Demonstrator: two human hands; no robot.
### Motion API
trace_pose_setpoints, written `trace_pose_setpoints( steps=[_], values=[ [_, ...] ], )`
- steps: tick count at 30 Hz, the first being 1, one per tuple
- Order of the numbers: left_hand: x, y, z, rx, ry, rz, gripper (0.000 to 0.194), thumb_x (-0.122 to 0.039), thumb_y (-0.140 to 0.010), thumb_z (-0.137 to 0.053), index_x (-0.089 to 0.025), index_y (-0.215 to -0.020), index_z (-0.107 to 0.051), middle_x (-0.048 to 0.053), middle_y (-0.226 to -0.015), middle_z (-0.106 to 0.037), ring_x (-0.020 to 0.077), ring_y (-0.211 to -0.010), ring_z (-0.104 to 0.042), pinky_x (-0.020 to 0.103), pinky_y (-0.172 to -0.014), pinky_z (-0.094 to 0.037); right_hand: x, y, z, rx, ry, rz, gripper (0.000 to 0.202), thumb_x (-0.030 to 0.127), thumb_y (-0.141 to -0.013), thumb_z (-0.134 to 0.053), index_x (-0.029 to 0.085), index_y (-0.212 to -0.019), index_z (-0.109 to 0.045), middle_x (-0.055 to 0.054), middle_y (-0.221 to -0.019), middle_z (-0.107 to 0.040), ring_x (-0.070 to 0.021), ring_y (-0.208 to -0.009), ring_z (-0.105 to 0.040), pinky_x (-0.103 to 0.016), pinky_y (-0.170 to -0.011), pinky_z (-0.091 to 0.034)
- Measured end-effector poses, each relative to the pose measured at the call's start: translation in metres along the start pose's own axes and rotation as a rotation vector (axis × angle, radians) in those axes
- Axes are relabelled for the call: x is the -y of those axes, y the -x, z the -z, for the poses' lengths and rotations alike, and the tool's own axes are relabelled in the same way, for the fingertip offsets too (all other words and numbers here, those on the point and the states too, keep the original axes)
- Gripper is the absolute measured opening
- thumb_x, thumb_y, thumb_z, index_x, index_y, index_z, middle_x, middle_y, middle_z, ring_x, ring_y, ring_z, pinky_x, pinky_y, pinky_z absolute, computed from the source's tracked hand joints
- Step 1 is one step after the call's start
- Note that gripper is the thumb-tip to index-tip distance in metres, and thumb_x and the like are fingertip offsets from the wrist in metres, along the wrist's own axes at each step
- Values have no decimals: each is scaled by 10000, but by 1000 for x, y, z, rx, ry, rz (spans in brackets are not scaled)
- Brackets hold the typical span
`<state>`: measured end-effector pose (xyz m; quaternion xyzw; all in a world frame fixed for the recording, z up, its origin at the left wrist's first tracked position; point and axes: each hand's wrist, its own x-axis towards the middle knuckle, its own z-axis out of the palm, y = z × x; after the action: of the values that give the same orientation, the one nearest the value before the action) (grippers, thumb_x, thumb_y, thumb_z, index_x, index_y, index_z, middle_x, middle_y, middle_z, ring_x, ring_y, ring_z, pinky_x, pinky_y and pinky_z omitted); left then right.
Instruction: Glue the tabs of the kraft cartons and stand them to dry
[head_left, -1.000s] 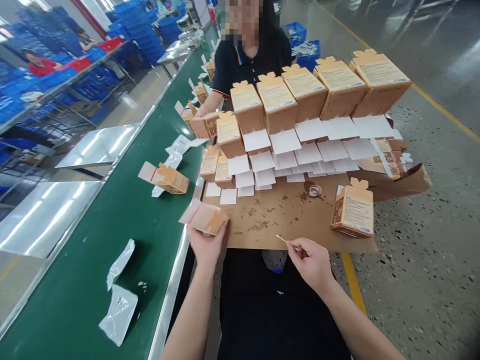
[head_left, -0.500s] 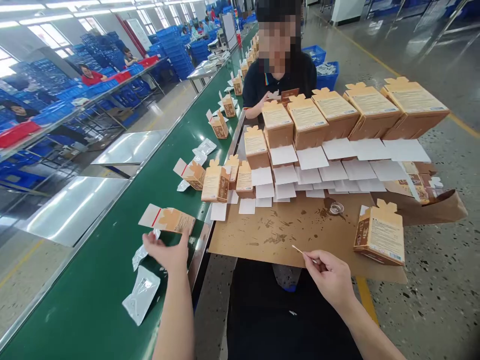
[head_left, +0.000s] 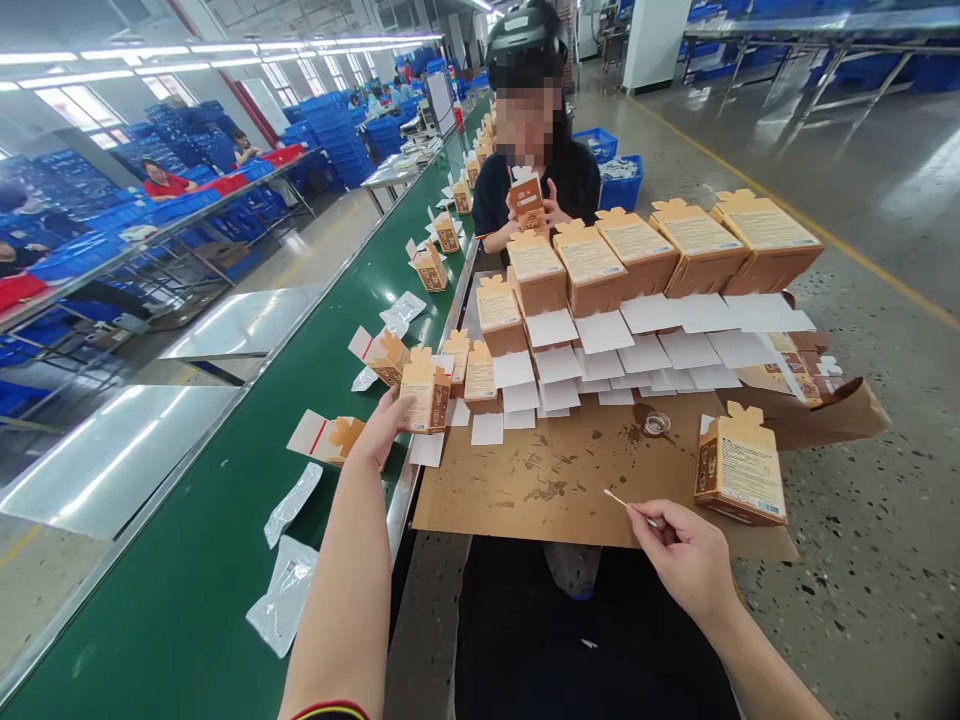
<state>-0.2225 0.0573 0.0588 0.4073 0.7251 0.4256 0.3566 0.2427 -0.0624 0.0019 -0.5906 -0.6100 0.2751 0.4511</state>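
Observation:
My left hand (head_left: pixel 381 428) is at the near left side of a brown and cream printed carton (head_left: pixel 426 396) with a scalloped top flap, thumb on its front and the other fingers mostly hidden. This carton stands by the belt's edge, a white flap hanging below it. Under my left wrist lies another carton (head_left: pixel 324 436) with a white flap and a red strip. My right hand (head_left: pixel 686 555) pinches a thin cotton swab (head_left: pixel 616 497), its tip pointing left over the cardboard sheet (head_left: pixel 517 500). A small clear dish (head_left: pixel 656 424) sits on the wet-spotted cardboard.
Silver foil pouches (head_left: pixel 283 595) lie on the green conveyor belt (head_left: pixel 187 560). Stacked cartons (head_left: pixel 592 268) with white flaps fill the far side of the cardboard. A single carton (head_left: pixel 739 465) stands at the right. Opposite, a co-worker (head_left: pixel 536 180) holds a carton up.
My left hand has moved away from the lying carton, forward and right to the standing one. My right hand still holds the swab. The co-worker has raised a carton.

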Motion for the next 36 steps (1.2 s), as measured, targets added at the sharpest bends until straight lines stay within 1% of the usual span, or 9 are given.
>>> trace_pose_setpoints(
  steps=[2, 5, 10, 13, 15, 20, 28, 32, 36],
  values=[
    [4, 14, 1, 62, 101, 92, 722, -537, -844, -917, -232, -1479, -758, 177, -1364, -870, 382, -1303, -833, 566, -1142, -675, -1, 3, 3, -16, -5, 10, 431, 590, -999, -804, 246, -750, -882, -34, -571, -693, -182, -454, -581, -314, -468, -506],
    [17, 57, -10, 74, 332, 135, 804, -558, -676, -1073, -207, -1352, -816, 204, -1446, -845, 432, -1366, -806, 575, -1153, -678, 0, 9, 6, -22, 4, 38, 362, 503, -1026, -778, 257, -780, -875, -25, -593, -713, -184, -466, -605, -309, -474, -512],
    [39, 130, -81, 35, 579, 99, 939, -565, -555, -1173, -215, -1350, -815, 176, -1401, -860, 434, -1344, -813, 585, -1160, -679, 10, 14, -12, 104, 35, 148, 314, 349, -1107, -664, 262, -854, -829, -13, -678, -754, -176, -536, -648, -290, -539, -514],
    [44, 149, -122, 14, 593, 145, 924, -596, -523, -1184, -207, -1276, -817, 170, -1341, -868, 422, -1333, -816, 597, -1197, -652, 13, 16, -42, 216, 65, 244, 295, 262, -1115, -632, 258, -859, -778, 7, -687, -730, -152, -574, -633, -267, -607, -480],
    [45, 152, -134, -13, 574, 148, 895, -614, -531, -1181, -203, -1233, -809, 174, -1333, -866, 426, -1355, -805, 615, -1229, -627, 13, 17, -61, 283, 115, 276, 283, 212, -1096, -637, 258, -837, -742, 23, -669, -694, -144, -594, -612, -264, -641, -440],
    [45, 150, -133, -8, 531, 100, 849, -582, -566, -1183, -207, -1212, -780, 165, -1319, -859, 426, -1411, -777, 621, -1275, -586, 13, 20, -89, 418, 280, 298, 292, 141, -1055, -616, 240, -787, -676, 9, -697, -702, -138, -631, -574, -289, -654, -334],
    [42, 153, -132, 11, 515, 91, 847, -602, -586, -1168, -217, -1213, -749, 168, -1342, -838, 414, -1397, -774, 619, -1272, -579, 11, 16, -94, 430, 309, 226, 252, 136, -1019, -613, 241, -793, -651, 7, -681, -680, -147, -615, -526, -314, -629, -258],
    [44, 157, -135, -31, 465, 44, 867, -624, -607, -1153, -230, -1246, -719, 159, -1317, -838, 402, -1376, -783, 619, -1261, -590, 11, 14, -87, 395, 299, 193, 289, 175, -1061, -584, 248, -787, -637, 15, -672, -657, -145, -617, -544, -282, -629, -320],
    [56, 167, -142, -74, 370, -41, 929, -632, -648, -1128, -241, -1360, -676, 182, -1412, -815, 399, -1344, -803, 615, -1228, -618, 9, 20, -62, 262, 191, 179, 285, 226, -1099, -576, 254, -837, -684, 39, -645, -619, -134, -591, -551, -247, -640, -412]
  ],
)
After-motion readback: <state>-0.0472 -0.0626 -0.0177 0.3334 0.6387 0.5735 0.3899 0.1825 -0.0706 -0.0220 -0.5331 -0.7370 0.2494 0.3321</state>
